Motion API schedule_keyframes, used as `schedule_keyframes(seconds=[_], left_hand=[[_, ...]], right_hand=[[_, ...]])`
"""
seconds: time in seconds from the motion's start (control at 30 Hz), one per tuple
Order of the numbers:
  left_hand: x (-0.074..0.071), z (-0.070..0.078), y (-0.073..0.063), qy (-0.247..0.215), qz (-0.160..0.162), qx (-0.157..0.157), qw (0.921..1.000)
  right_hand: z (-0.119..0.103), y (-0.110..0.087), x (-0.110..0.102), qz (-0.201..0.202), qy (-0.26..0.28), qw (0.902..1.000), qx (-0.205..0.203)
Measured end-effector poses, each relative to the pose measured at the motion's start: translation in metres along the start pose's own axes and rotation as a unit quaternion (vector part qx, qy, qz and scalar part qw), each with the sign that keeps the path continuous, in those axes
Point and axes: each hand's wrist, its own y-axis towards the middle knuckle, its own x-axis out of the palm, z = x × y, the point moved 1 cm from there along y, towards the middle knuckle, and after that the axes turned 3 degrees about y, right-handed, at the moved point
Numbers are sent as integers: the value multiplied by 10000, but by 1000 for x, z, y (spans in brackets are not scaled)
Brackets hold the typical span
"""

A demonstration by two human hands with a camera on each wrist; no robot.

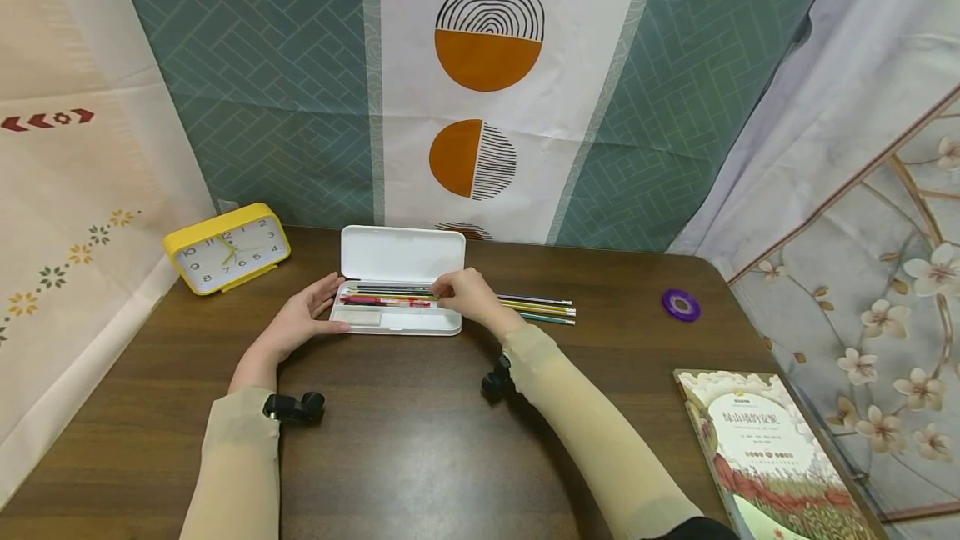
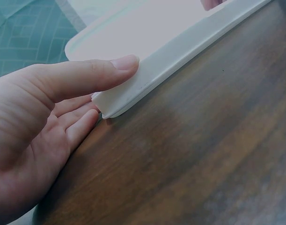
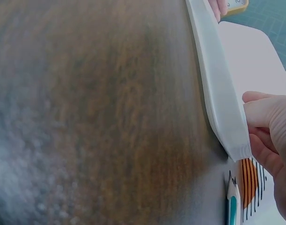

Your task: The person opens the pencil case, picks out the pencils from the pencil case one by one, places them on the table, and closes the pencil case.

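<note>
A white pencil case (image 1: 420,322) lies with its lid (image 1: 402,252) raised at the back. Inside it are several pencils (image 1: 390,288), a red pen (image 1: 386,302) and a whitish block (image 1: 362,317) at the front left. My left hand (image 1: 300,319) rests against the case's left end, fingers extended along the side, thumb (image 2: 119,68) on the front wall. At the right end my right hand (image 1: 474,300) reaches in with curled fingers, pinching a pencil whose end they mostly hide. Several more pencils (image 1: 551,319) lie on the table to the right, partly behind that hand.
A yellow alarm clock (image 1: 227,250) stands at the back left. A purple ring-shaped roll (image 1: 681,305) lies at the back right, and a book (image 1: 772,448) at the front right. Curtains hang behind the brown table (image 1: 405,457).
</note>
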Motion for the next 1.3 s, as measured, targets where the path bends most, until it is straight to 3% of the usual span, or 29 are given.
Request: schedule_keyframes(seconds=[1.3], left_hand=[[1, 5, -1, -178, -14, 44, 9998]], right_hand=[[-7, 8, 3, 41, -630, 9979, -123]])
